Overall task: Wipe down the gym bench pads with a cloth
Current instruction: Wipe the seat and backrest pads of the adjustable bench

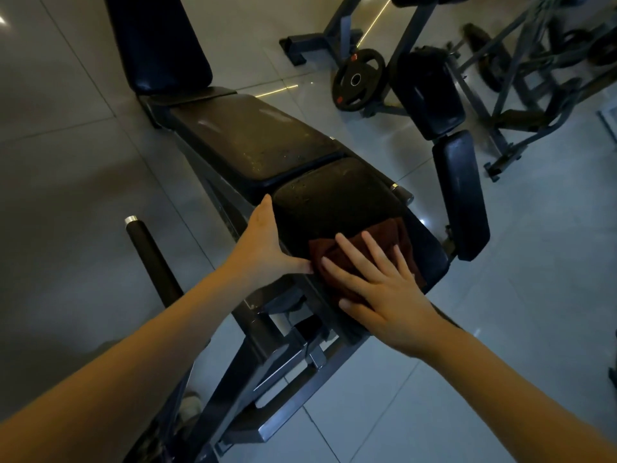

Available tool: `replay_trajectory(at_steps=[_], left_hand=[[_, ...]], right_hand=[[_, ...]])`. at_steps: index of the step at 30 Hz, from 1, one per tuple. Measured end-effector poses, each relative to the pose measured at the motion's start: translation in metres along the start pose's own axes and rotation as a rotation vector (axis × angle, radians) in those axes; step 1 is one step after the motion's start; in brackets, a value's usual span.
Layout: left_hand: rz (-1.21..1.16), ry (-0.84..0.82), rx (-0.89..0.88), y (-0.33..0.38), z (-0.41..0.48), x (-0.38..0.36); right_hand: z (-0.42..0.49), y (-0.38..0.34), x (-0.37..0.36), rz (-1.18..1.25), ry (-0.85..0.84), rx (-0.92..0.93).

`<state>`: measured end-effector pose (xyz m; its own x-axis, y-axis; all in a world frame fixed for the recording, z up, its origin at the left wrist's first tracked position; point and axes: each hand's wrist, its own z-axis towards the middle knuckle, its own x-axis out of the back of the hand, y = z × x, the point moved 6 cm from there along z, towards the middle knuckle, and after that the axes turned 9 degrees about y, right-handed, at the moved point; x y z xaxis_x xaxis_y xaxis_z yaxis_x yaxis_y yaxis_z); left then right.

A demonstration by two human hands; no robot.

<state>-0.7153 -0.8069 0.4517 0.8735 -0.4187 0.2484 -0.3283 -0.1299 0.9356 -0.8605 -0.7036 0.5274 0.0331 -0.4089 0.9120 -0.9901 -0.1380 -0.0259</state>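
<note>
A black gym bench runs from the centre toward the upper left. Its near seat pad [337, 202] looks worn and speckled, and the longer middle pad [257, 135] lies beyond it. A dark red-brown cloth [384, 238] lies on the near right part of the seat pad. My right hand [377, 285] presses flat on the cloth with fingers spread and straight. My left hand [267, 242] rests against the seat pad's left edge, thumb along the near rim, fingers straight along the side.
An upright back pad [160, 41] stands at the far end. A padded roller bar [150, 259] juts out at left. Another bench's pads [457, 192] stand to the right. A weight plate [357, 80] leans on a frame. The bench's steel frame [283, 362] is below my hands.
</note>
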Motion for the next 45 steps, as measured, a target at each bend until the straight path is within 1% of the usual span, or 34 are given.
replay_trajectory(at_steps=[3, 5, 9, 14, 19, 23, 27, 30, 32, 35, 40, 45], left_hand=[[-0.007, 0.000, -0.012, 0.000, 0.002, 0.007], [-0.012, 0.020, -0.039, -0.001, 0.004, 0.013], [0.003, -0.014, -0.034, -0.009, 0.014, 0.025], [0.085, -0.037, -0.072, -0.005, 0.023, 0.029], [0.215, -0.060, -0.100, 0.004, 0.024, 0.025], [0.296, -0.110, -0.088, 0.012, 0.023, 0.027], [0.308, -0.170, -0.020, 0.009, 0.021, 0.025], [0.414, -0.214, -0.035, 0.010, 0.022, 0.024], [0.445, -0.228, -0.034, 0.010, 0.024, 0.025], [0.471, -0.237, -0.067, 0.011, 0.025, 0.023], [0.455, -0.264, -0.067, 0.011, 0.028, 0.023], [0.581, -0.335, -0.048, 0.016, 0.037, 0.027]], right_hand=[[0.002, -0.003, -0.003, -0.047, 0.034, -0.012], [0.018, -0.005, -0.004, -0.081, 0.048, -0.030], [0.059, -0.014, 0.002, -0.114, 0.087, -0.059], [0.103, -0.022, 0.016, -0.071, 0.075, -0.139], [0.135, -0.025, 0.020, -0.019, 0.108, -0.207], [0.114, -0.026, 0.021, -0.014, 0.094, -0.128], [0.053, -0.014, 0.011, -0.066, 0.071, -0.022], [0.014, -0.003, 0.004, -0.120, 0.014, -0.010], [0.004, -0.004, 0.002, -0.117, -0.006, -0.032], [0.020, -0.008, 0.004, -0.118, 0.010, -0.077], [0.081, -0.008, 0.015, -0.038, 0.045, -0.176], [0.102, -0.007, 0.026, 0.021, 0.060, -0.196]])
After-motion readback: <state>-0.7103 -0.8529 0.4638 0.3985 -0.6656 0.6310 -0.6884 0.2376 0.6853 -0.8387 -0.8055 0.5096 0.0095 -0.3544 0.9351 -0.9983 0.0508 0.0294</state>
